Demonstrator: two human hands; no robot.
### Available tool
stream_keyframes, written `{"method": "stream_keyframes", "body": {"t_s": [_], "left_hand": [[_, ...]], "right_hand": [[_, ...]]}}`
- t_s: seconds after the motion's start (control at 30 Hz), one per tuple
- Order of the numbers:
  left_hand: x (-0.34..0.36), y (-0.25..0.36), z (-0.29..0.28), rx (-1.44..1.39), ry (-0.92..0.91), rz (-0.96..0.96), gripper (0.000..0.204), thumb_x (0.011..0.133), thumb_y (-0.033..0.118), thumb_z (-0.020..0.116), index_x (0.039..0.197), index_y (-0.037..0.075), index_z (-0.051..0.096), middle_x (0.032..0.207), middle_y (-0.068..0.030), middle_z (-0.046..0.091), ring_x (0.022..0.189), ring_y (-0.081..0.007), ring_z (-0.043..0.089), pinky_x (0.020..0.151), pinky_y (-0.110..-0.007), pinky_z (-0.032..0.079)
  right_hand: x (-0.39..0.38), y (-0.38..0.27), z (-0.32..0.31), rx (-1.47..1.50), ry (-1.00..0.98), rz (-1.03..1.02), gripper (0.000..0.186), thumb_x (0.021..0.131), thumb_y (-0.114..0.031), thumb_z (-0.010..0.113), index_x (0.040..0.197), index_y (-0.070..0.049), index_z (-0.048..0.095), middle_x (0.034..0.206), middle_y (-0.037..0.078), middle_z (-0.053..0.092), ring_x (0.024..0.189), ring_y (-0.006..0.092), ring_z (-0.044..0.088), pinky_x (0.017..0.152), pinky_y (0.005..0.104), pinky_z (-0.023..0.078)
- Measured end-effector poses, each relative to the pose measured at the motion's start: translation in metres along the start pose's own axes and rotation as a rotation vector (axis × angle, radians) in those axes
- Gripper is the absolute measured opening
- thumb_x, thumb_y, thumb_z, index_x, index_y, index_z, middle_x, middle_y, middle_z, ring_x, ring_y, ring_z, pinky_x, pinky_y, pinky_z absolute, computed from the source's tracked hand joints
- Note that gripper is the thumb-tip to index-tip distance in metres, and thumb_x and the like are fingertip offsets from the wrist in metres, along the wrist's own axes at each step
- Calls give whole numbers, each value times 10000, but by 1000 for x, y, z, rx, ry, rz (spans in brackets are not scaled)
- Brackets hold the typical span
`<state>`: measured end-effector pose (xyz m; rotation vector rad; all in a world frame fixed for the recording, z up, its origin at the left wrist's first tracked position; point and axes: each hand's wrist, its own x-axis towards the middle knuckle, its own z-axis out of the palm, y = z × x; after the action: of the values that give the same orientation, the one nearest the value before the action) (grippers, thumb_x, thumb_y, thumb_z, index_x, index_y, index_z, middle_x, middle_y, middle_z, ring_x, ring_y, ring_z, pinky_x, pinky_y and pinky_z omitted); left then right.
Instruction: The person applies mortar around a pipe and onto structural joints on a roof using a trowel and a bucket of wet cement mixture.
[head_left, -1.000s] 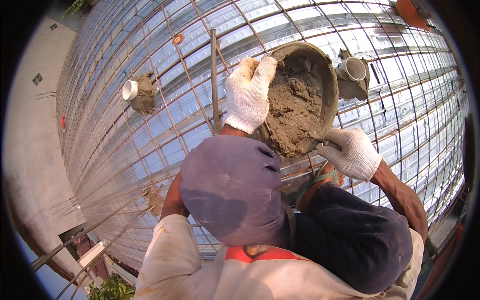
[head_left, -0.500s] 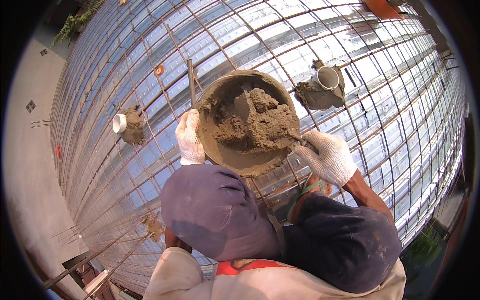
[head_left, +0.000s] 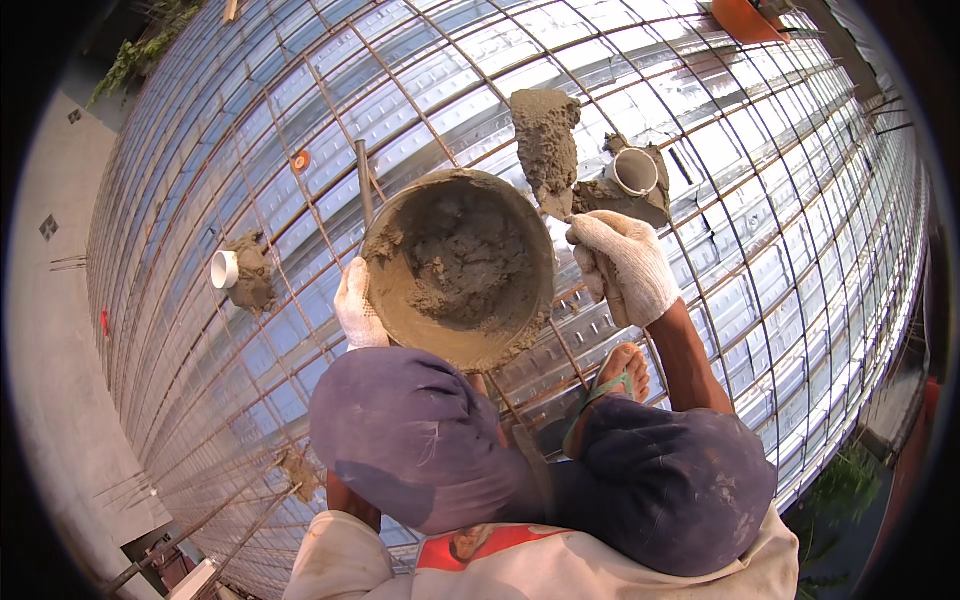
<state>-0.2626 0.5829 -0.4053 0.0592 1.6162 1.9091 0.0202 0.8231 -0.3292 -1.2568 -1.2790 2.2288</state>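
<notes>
My left hand (head_left: 356, 306), in a white work glove, grips the left rim of a round pan (head_left: 392, 300) half full of wet grey mortar (head_left: 470, 262). My right hand (head_left: 622, 265), also gloved, holds a trowel (head_left: 547, 150) loaded with a thick slab of mortar, raised just right of the pan. Beyond the trowel stands a white pipe stub (head_left: 634, 171) ringed with a mound of mortar. I squat on a ribbed metal deck (head_left: 760, 230) laid with a rebar grid, my knees in dark trousers below the pan.
Another white pipe stub (head_left: 225, 269) with mortar around it sits at the left. An upright steel bar (head_left: 363, 180) rises behind the pan. My sandalled foot (head_left: 612, 378) rests on the rebar. A concrete wall (head_left: 50, 330) borders the deck on the left; an orange object (head_left: 745, 20) lies far right.
The pan has tipped level and come nearer my knees. My right hand has lifted out of the pan, carrying the loaded trowel up and right, close to the far pipe stub.
</notes>
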Motion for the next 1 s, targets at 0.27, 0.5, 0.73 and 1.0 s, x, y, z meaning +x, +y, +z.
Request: {"method": "stream_keyframes", "body": {"t_s": [0.27, 0.5, 0.73, 1.0], "left_hand": [[12, -17, -9, -102, -66, 8, 354, 1145, 240, 601, 1353, -38, 668, 1231, -112, 748, 1084, -201, 710, 963, -373, 576], [8, -13, -7, 2, 51, 16, 356, 1135, 236, 626, 1352, -42, 677, 1243, -109, 749, 1089, -193, 706, 967, -362, 573], [8, -16, -6, 3, 40, 21, 356, 1124, 237, 652, 1342, -41, 692, 1245, -95, 747, 1093, -184, 699, 972, -347, 560], [7, -18, -4, -110, 0, 16, 336, 1111, 253, 682, 1292, -28, 712, 1163, -65, 750, 1033, -158, 695, 926, -323, 561]], "right_hand": [[108, 92, -80, 1265, -339, 307, 305, 1146, -370, 588, 1123, -67, 608, 812, -36, 562, 654, 95, 547, 602, 315, 501], [77, 111, -75, 1364, -359, 272, 339, 1148, -379, 589, 1180, -45, 635, 819, -41, 541, 650, 102, 503, 594, 314, 458], [36, 108, -90, 1169, -335, 326, 433, 1183, -419, 498, 1198, -21, 667, 777, -51, 483, 564, 63, 410, 509, 278, 390], [15, 111, -119, 1032, -304, 383, 461, 1187, -457, 469, 1151, -41, 663, 730, -59, 452, 518, 60, 376, 451, 264, 343]]}}
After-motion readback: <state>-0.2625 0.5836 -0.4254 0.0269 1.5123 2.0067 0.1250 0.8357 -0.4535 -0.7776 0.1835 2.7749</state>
